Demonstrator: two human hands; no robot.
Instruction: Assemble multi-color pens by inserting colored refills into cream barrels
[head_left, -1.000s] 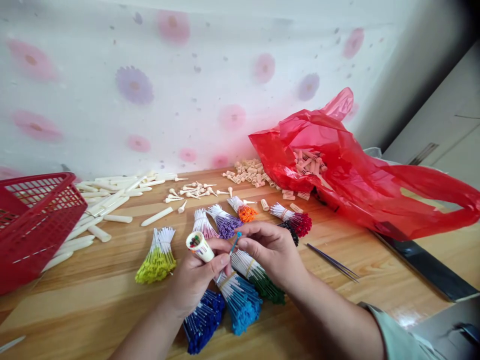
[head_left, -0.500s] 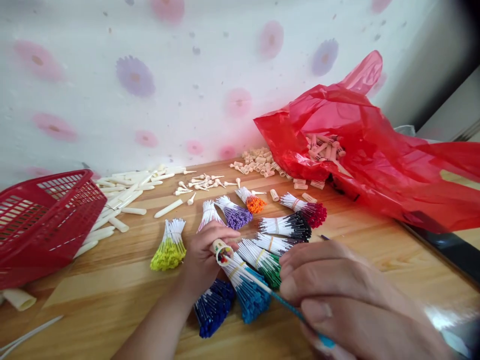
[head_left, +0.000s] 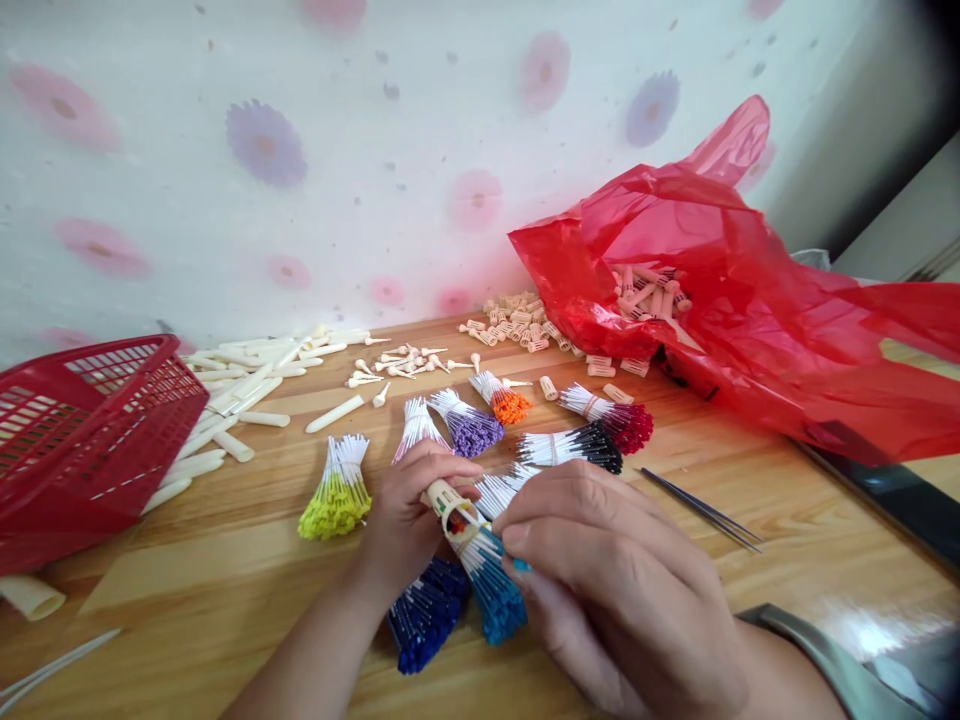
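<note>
Aiming straight seemed best, the left hand [head_left: 405,497] curled round the slotted cream plastic tube [head_left: 445,503], the right hand [head_left: 626,580] pinching the thin blue-tipped white stick [head_left: 521,565].

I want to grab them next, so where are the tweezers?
The tweezers lie on the table, right of the black bundle.

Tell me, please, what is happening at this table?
The left hand holds a small cream-coloured slotted tube. The right hand pinches a thin blue-ended stick, with its white end at the tube's open mouth. Banded bundles of coloured sticks lie around the hands, including a yellow bundle, and tweezers rest to the right.
</note>
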